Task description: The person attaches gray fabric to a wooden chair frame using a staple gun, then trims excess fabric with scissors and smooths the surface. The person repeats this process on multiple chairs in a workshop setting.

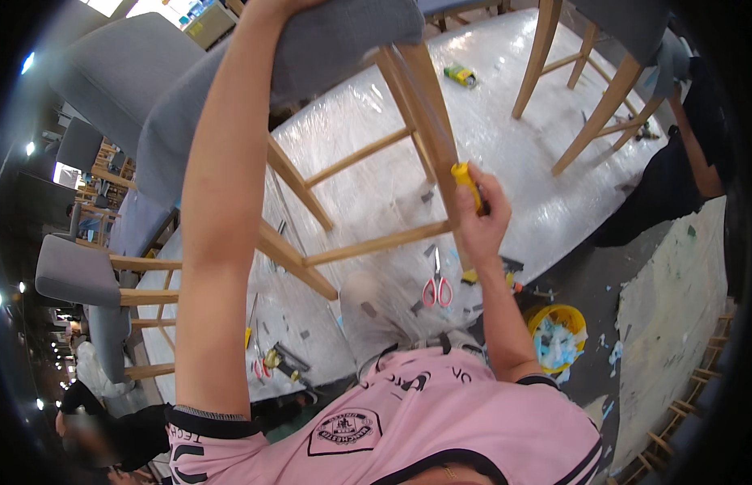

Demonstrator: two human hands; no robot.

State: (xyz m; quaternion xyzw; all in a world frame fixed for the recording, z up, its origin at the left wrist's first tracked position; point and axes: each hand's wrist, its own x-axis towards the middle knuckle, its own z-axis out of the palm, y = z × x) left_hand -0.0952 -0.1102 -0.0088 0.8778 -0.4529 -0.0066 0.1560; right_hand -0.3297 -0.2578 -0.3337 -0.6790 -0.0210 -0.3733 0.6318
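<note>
A grey upholstered chair (343, 44) with pale wooden legs stands tilted in front of me on a plastic-covered worktable (505, 153). Stretched up across its grey fabric is my left arm; my left hand (288, 4) is at the upper edge, its fingers out of sight. My right hand (485, 218) is closed around the yellow handle of what looks like a screwdriver (463, 174), held against a wooden chair leg (428, 101). The tool's tip cannot be made out. Red-handled scissors (437, 291) lie on the plastic below the chair's crossbar.
A yellow bucket (582, 331) of blue-white scraps stands on the floor at right. Loose tools (287, 360) and a green-yellow packet (461, 76) lie on the table. Another chair (618, 81) is at upper right beside a person in dark clothes (675, 182). More grey chairs (77, 271) stand left.
</note>
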